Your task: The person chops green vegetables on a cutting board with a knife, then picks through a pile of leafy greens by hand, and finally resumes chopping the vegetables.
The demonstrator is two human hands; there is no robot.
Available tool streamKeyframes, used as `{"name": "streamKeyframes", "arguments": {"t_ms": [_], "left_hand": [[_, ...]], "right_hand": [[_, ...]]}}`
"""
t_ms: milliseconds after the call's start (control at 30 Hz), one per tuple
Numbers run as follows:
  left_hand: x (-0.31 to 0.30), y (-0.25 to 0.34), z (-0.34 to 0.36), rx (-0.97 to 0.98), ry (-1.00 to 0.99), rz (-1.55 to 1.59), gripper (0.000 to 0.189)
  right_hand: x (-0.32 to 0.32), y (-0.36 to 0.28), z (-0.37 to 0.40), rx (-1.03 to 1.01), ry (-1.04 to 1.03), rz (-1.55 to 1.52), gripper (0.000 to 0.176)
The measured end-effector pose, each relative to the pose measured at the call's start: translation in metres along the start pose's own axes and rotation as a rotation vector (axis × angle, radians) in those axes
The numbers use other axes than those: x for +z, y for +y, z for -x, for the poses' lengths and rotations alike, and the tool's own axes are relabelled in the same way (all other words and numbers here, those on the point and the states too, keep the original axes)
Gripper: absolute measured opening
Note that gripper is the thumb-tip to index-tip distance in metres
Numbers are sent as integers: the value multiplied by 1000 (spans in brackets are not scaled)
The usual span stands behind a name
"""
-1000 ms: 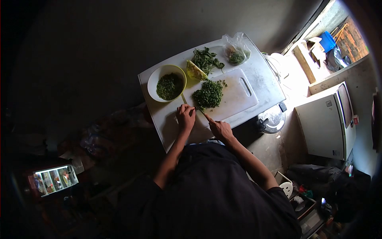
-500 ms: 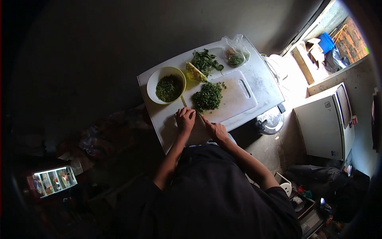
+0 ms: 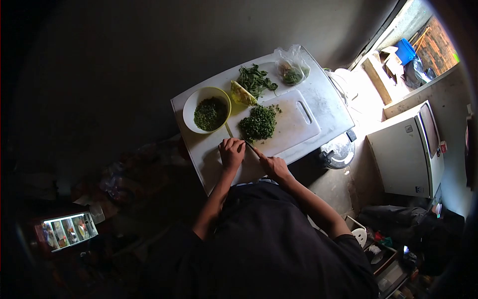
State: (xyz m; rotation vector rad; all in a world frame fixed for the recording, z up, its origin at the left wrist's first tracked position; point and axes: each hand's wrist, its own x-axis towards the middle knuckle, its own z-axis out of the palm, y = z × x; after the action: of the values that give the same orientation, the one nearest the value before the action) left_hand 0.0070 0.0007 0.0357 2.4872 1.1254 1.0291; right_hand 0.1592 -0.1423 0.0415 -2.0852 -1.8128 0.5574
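My right hand (image 3: 274, 166) is closed on a knife (image 3: 252, 147), whose blade points up and left toward my left hand (image 3: 232, 152). The fingers of my left hand are bent together at the near left corner of a white cutting board (image 3: 294, 130); whatever they hold is hidden. Finely chopped greens (image 3: 258, 123) are heaped on the board's left part. Left of the board stands a bowl (image 3: 228, 106) with more chopped greens (image 3: 210, 114) inside. Behind the board lie a yellowish wedge (image 3: 242, 93) and loose leafy greens (image 3: 255, 79).
A clear plastic bag (image 3: 292, 70) with greens lies at the back of the white table (image 3: 331, 107). A round lidded pot (image 3: 338, 151) stands beyond the table's right edge, and a small white fridge (image 3: 401, 154) is farther right. At lower left is a lit glass case (image 3: 69, 231).
My right hand has shifted slightly right and down, and more of the knife shows between the hands. My left hand has barely moved. The view has shifted slightly.
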Motion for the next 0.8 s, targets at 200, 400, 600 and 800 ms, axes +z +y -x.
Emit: {"name": "streamKeyframes", "arguments": {"t_ms": [200,400,600,800], "left_hand": [[10,-4,3,-1,8,-10,8],[10,-10,5,-25,-12,9,12],[8,-10,5,-96,-32,91,14],[9,-14,1,-140,-42,187,8]], "right_hand": [[2,11,5,-36,10,5,67],[-9,-4,-1,15,17,-10,66],[-7,-9,8,-29,6,-18,67],[6,-1,5,-29,58,-27,67]]}}
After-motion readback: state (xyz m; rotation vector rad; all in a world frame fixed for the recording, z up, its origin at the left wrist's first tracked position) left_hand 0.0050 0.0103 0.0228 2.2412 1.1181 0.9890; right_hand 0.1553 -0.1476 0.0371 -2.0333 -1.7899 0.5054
